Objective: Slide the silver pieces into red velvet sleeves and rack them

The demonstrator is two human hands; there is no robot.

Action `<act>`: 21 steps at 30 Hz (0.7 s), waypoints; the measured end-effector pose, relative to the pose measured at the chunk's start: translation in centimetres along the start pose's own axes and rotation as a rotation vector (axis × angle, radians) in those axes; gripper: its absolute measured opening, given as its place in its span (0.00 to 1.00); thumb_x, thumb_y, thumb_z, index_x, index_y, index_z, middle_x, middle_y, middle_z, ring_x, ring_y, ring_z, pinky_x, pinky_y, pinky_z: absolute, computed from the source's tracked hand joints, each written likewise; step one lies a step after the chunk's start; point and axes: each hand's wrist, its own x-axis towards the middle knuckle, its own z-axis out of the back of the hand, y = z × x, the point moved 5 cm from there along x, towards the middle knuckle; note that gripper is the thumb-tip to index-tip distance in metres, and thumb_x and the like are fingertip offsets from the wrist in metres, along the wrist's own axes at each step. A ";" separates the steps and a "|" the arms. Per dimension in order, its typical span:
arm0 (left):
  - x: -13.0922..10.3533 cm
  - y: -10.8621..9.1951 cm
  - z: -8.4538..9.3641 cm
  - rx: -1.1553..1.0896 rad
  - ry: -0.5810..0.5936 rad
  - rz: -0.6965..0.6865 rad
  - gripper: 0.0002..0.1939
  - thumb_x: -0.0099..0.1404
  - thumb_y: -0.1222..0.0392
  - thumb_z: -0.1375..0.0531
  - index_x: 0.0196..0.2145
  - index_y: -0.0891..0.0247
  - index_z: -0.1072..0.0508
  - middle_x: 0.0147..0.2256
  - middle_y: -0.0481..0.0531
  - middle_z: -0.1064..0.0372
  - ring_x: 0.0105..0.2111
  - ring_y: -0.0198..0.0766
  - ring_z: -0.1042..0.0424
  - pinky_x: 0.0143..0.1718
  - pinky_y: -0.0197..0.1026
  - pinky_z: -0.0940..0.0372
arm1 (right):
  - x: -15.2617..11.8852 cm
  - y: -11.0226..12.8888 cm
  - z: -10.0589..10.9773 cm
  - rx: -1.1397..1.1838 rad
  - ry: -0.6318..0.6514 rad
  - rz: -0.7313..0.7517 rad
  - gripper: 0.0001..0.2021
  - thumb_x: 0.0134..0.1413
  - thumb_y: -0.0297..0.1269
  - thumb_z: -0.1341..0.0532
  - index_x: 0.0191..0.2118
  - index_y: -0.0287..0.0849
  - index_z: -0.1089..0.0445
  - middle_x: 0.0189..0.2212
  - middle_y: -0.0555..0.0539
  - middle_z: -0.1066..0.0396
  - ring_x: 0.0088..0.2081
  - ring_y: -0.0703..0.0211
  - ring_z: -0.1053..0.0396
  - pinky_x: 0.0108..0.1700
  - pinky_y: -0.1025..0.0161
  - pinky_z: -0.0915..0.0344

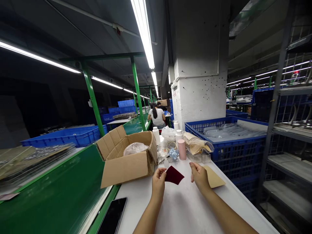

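Note:
A dark red piece of material (174, 175) is pinched at its left corner between the thumb and fingers of my left hand (159, 183), above the white table (180, 208). To the right, my right hand (200, 176) is raised with thumb and forefinger pressed together; whatever it may hold is too small to make out. It does not touch the red piece. Behind my right hand a tan sheet (214, 177) lies on the table. A pink bottle (181, 149) stands beyond the gap between my hands.
An open cardboard box (126, 167) with clear plastic inside is at the left. A phone (112, 216) lies near the left edge. White bottles (156, 135), tape (171, 146) and plastic bags are farther back. Blue crates (226, 143) and a rack stand right; a seated person (158, 117) is ahead.

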 end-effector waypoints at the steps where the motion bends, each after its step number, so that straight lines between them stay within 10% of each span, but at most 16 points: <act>1: 0.0 0.0 0.0 0.003 0.000 -0.002 0.15 0.48 0.55 0.40 0.32 0.67 0.34 0.27 0.48 0.35 0.28 0.31 0.36 0.31 0.32 0.41 | 0.1 -0.1 0.1 -0.005 -0.006 -0.006 0.23 0.53 0.56 0.51 0.18 0.43 0.43 0.06 0.54 0.45 0.11 0.64 0.42 0.20 0.67 0.43; 8: 0.0 0.0 0.0 0.001 -0.005 -0.020 0.16 0.47 0.54 0.39 0.32 0.67 0.33 0.26 0.49 0.35 0.27 0.31 0.37 0.30 0.32 0.41 | 0.5 -0.9 -0.3 0.106 -0.017 -0.018 0.16 0.51 0.49 0.50 0.34 0.41 0.39 0.24 0.50 0.32 0.14 0.65 0.37 0.17 0.68 0.45; 21: 0.1 0.3 -0.1 0.029 0.019 -0.018 0.17 0.47 0.54 0.39 0.33 0.67 0.33 0.26 0.49 0.35 0.27 0.32 0.35 0.32 0.34 0.39 | 0.0 -0.2 -0.9 0.106 0.067 -0.050 0.11 0.49 0.42 0.50 0.25 0.41 0.39 0.12 0.55 0.40 0.13 0.65 0.40 0.17 0.69 0.47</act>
